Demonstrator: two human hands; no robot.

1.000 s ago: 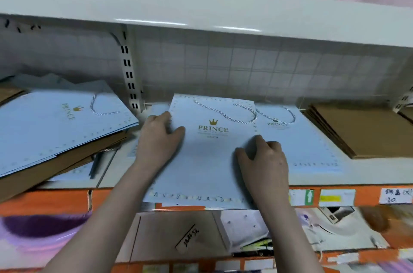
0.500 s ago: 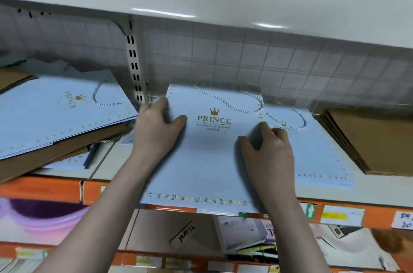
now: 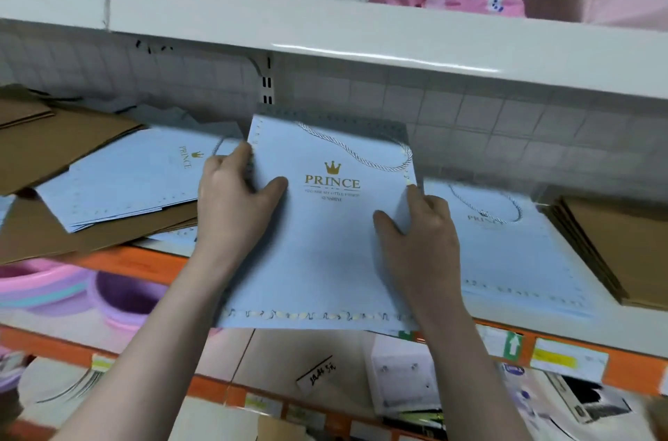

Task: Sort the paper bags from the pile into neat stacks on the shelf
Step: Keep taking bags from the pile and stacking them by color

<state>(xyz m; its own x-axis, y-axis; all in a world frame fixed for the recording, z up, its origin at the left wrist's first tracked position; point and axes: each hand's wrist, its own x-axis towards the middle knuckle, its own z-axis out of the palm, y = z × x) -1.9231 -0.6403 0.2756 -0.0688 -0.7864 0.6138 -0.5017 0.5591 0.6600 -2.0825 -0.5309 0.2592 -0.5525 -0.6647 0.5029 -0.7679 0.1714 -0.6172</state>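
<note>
Being gripped at both side edges, a pale blue paper bag (image 3: 325,242) printed PRINCE is now being held up off the shelf (image 3: 506,317), its near edge overhanging the orange shelf front; 1 second ago and half a second ago it was being pressed nearly flat on the shelf surface, so it is being lifted and tilted toward the camera. Its left edge is being pinched by the left hand (image 3: 235,202), thumb lying on the printed face and fingers curled behind; its right edge is being clasped the same way by the right hand (image 3: 419,242). A grey layer is showing behind the bag's top edge, though whether that is a second bag or the bag's own back cannot be told. To the right, a matching blue bag (image 3: 524,260) is lying flat on the shelf, and beyond it a neat stack of brown bags (image 3: 621,245) is sitting. To the left, the unsorted pile (image 3: 119,184) of blue and brown bags is lying askew. Judging from the lift, the held bag is probably being squared up for laying onto the blue bag at the right, so that a blue stack is being started; the pile is still waiting to be sorted.
</note>
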